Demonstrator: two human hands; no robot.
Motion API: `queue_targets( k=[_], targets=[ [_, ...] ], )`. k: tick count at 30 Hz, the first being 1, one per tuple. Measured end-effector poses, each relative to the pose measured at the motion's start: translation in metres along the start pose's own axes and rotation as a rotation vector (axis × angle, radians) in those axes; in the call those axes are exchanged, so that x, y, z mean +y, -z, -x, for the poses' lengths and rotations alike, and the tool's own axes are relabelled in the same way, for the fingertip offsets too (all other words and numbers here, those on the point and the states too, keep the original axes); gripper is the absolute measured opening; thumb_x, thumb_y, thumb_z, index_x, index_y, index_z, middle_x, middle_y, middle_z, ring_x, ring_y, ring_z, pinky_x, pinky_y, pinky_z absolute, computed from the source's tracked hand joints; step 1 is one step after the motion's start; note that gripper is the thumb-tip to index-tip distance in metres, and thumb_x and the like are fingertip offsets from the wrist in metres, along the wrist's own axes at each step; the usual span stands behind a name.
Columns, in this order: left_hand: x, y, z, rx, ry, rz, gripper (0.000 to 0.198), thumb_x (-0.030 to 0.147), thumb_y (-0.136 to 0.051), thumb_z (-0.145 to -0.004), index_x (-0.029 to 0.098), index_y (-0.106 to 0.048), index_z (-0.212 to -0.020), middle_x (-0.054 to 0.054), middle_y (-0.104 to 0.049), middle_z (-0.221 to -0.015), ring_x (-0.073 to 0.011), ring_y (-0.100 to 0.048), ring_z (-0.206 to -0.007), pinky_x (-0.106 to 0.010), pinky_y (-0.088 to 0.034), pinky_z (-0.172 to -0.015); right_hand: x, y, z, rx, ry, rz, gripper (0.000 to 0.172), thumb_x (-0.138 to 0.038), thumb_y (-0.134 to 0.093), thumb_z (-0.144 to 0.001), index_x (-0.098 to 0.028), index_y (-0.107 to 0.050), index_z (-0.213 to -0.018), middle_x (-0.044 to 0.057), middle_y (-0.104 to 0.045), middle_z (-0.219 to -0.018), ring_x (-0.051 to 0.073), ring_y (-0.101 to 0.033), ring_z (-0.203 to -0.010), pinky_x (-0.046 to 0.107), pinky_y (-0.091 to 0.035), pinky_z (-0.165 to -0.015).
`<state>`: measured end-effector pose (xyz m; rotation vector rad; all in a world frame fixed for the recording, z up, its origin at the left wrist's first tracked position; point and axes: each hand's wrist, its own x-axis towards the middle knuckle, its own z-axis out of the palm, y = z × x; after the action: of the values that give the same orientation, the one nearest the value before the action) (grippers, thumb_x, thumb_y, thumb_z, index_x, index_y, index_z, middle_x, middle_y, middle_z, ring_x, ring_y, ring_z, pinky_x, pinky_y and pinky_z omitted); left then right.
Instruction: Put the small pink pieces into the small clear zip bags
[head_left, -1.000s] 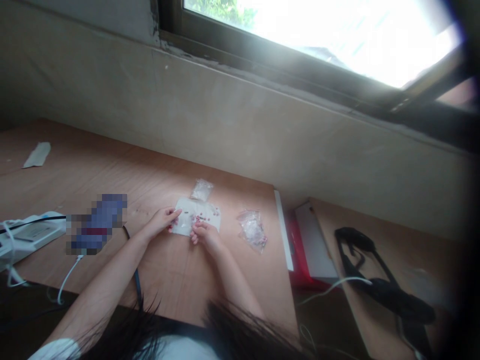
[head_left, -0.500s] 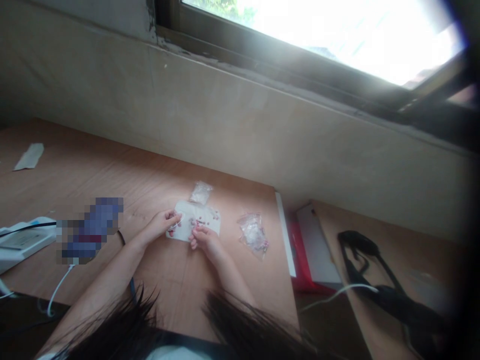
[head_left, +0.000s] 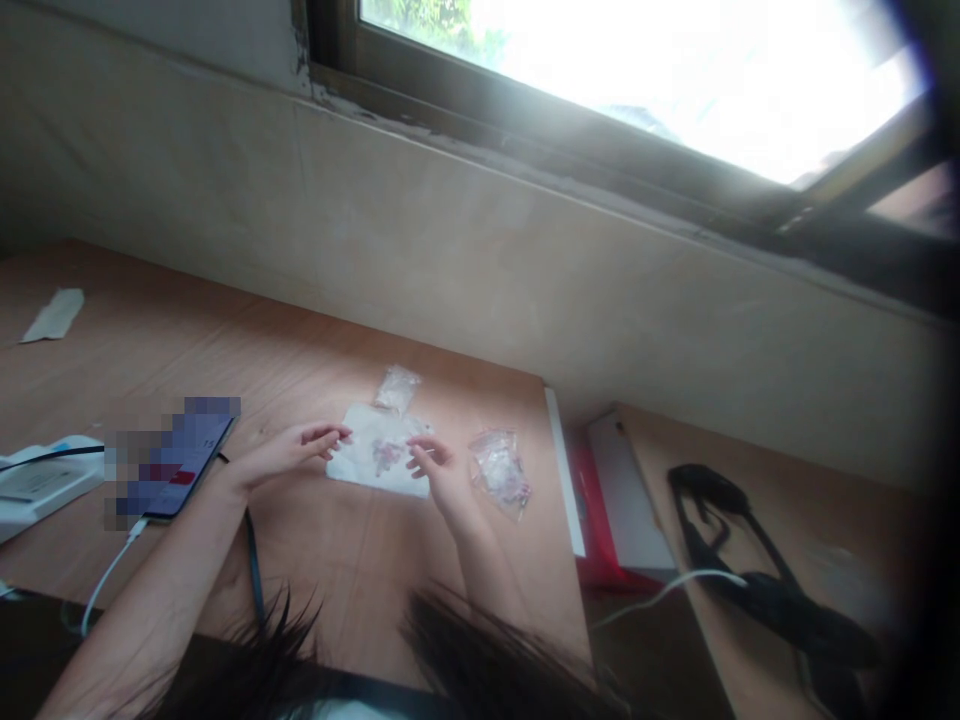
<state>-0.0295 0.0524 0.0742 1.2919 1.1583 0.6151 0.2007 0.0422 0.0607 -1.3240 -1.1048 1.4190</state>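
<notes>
Both my hands are over a white sheet (head_left: 356, 470) on the wooden table. My left hand (head_left: 319, 443), at the sheet's left edge, has thumb and fingertips drawn together; what they pinch, if anything, is too small to make out. Over the sheet's right side, my right hand (head_left: 433, 465) has its fingers curled in toward the thumb, and anything in them is also unclear. A blurred cluster of small pinkish-red beads (head_left: 388, 455) shows between the hands. Just behind the sheet lies a clear plastic bag (head_left: 397, 388). Another clear bag (head_left: 500, 472) with small pinkish pieces lies to the right.
A phone (head_left: 187, 465) with a white cable lies left of my left forearm, beside a white box-like device (head_left: 52, 480). A paper strip (head_left: 54, 315) is at the far left. Past the table's right edge are a red item (head_left: 611, 540) and a black strap-like object (head_left: 772, 590).
My hands have moved apart, the left one leftward and the right one rightward. Beads that were scattered over the sheet now appear as one blurred cluster in the middle.
</notes>
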Motion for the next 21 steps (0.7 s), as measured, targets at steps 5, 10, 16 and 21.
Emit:
queue_targets(
  k=[5, 10, 16, 21],
  targets=[
    [0.021, -0.027, -0.015, 0.047, -0.149, -0.107, 0.029, 0.041, -0.05, -0.071, 0.017, -0.061, -0.082, -0.003, -0.061, -0.08, -0.0156, -0.053, -0.072, -0.022, -0.041, -0.062, -0.029, 0.0, 0.009, -0.086, 0.221, 0.27, 0.014, -0.026, -0.053, -0.068, -0.02, -0.064, -0.073, 0.002, -0.06, -0.075, 0.015, -0.052, -0.069, 0.027, -0.04, -0.061],
    [0.031, -0.043, -0.013, 0.042, -0.164, -0.132, 0.03, 0.044, -0.051, -0.069, 0.015, -0.06, -0.067, -0.002, -0.056, -0.064, -0.015, -0.05, -0.063, -0.022, -0.04, -0.057, -0.025, 0.002, 0.013, 0.024, 0.164, 0.227, 0.018, -0.028, -0.053, -0.068, -0.018, -0.059, -0.083, 0.002, -0.057, -0.071, 0.013, -0.049, -0.063, 0.026, -0.039, -0.06],
    [0.038, -0.044, -0.004, 0.029, -0.135, -0.13, 0.027, 0.041, -0.053, -0.068, 0.015, -0.062, -0.067, -0.001, -0.058, -0.064, -0.0147, -0.051, -0.063, -0.022, -0.04, -0.056, -0.008, 0.005, 0.012, 0.026, 0.075, 0.144, 0.019, -0.034, -0.053, -0.067, -0.015, -0.055, -0.065, 0.001, -0.056, -0.062, 0.013, -0.049, -0.06, 0.024, -0.038, -0.058],
    [0.047, -0.046, 0.004, 0.031, -0.112, -0.14, 0.021, 0.034, -0.056, -0.066, 0.015, -0.063, -0.068, -0.001, -0.059, -0.064, -0.0147, -0.052, -0.063, -0.021, -0.039, -0.056, -0.01, -0.001, 0.017, 0.166, 0.104, 0.189, 0.015, -0.03, -0.053, -0.066, -0.016, -0.052, -0.063, 0.001, -0.054, -0.062, 0.012, -0.048, -0.059, 0.024, -0.037, -0.057]
  ],
)
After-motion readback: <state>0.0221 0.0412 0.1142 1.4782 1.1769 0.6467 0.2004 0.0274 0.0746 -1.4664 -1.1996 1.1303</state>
